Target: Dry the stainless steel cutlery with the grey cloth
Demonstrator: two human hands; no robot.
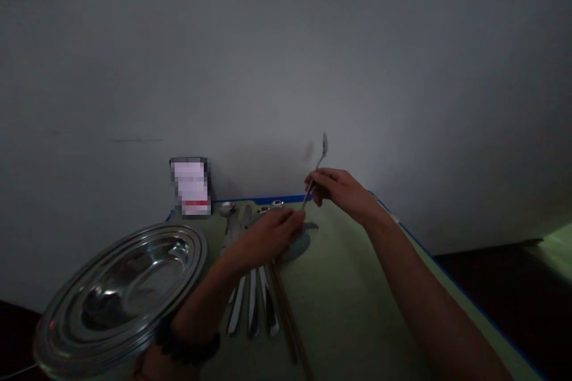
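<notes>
A metal spoon (325,144) is held up at a slant over the table, its bowl at the top near the wall. My right hand (335,187) pinches its handle below the bowl. Lower down, my left hand (279,229) is closed on the handle's other end. Beneath my left hand lie several pieces of metal cutlery (253,303) in a row and a pair of brown chopsticks (286,315). A patterned grey-blue item (300,244) sits just right of my left hand, partly hidden by it.
A large shiny metal basin (147,274) stands at the left. Behind it a phone-like screen (192,186), blurred out, leans near the wall (286,71). The green tabletop (348,303) has a blue edge along the back and right. Dark floor shows beyond its right side.
</notes>
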